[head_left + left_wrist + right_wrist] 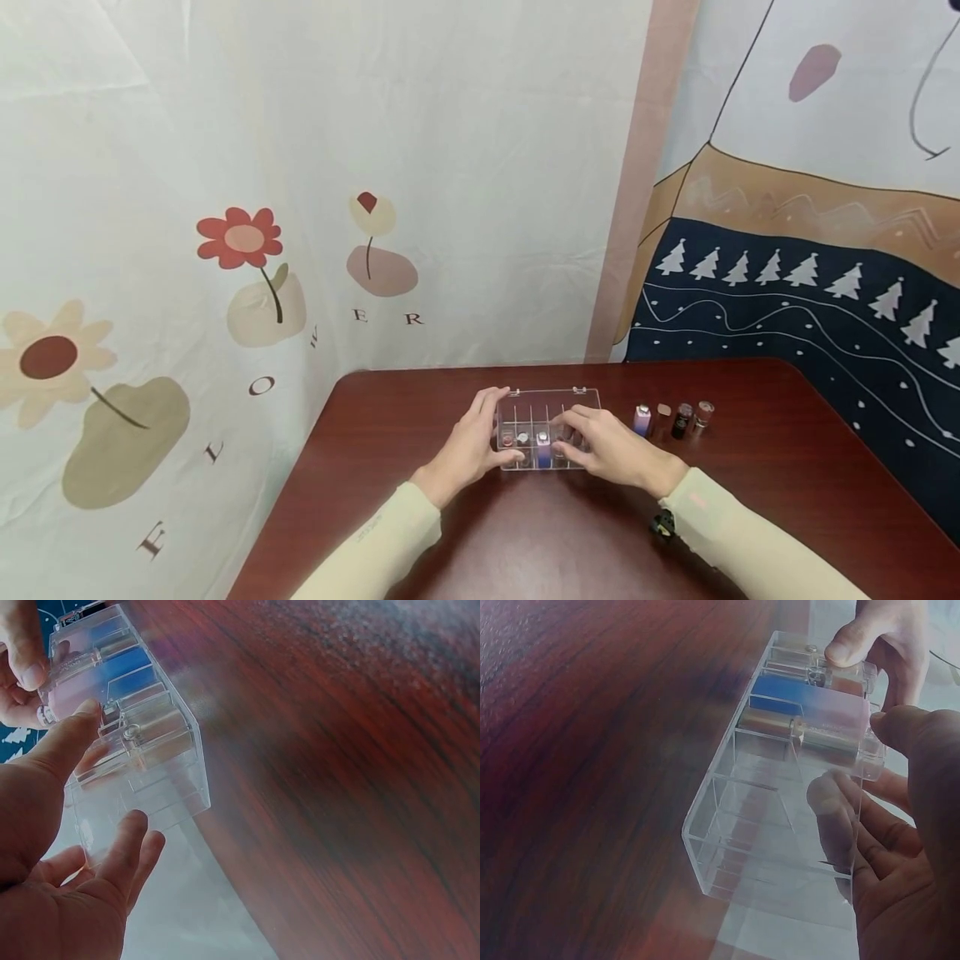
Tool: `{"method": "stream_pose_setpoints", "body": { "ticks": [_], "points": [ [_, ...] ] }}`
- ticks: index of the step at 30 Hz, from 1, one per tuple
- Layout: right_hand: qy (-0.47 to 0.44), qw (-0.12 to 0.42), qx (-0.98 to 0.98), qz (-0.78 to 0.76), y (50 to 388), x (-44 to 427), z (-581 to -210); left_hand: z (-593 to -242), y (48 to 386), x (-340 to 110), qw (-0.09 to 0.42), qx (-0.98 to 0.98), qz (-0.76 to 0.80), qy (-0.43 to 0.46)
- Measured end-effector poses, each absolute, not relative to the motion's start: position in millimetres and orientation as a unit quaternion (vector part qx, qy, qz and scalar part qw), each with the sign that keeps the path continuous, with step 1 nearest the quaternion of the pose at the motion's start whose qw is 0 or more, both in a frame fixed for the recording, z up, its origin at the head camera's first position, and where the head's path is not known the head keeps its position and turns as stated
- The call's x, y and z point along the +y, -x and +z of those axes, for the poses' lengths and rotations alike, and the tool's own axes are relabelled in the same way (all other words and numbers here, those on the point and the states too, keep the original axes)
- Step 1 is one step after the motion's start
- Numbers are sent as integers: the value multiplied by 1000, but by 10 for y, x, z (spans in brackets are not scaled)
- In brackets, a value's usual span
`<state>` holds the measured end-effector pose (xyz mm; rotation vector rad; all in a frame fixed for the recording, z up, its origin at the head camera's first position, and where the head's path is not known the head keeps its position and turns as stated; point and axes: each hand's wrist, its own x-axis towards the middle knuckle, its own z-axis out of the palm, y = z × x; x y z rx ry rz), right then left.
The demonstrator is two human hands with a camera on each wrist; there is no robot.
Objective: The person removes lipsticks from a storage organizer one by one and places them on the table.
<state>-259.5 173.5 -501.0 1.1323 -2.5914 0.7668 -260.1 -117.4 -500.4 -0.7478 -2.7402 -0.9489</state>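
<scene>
Left hand [471, 437] grips clear case [724, 802], right hand [611, 446] pinches gold-tinted bottle [829, 745] in it: likely loading. Next probably calls for releasing fingers, then reaching right for loose bottles [681, 421].

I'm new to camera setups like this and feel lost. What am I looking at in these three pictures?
There's no machine, just a person's bare left hand and right hand. The wide picture comes from a camera on the head; the close ones from a camera on each wrist. On the dark red table is a clear divided box with small bottles in it; four more bottles stand to its right. The left hand holds the box's left side; the right seems to pinch a glass bottle inside it.
</scene>
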Motion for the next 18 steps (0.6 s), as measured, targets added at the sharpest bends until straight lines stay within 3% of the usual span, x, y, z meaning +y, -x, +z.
{"method": "stream_pose_setpoints", "body": {
  "ticks": [18],
  "points": [
    [-397, 141, -865, 271, 2607, 1726, -5064, -5019, 2617, -1179, 73, -912, -316, 250]
  ]
}}
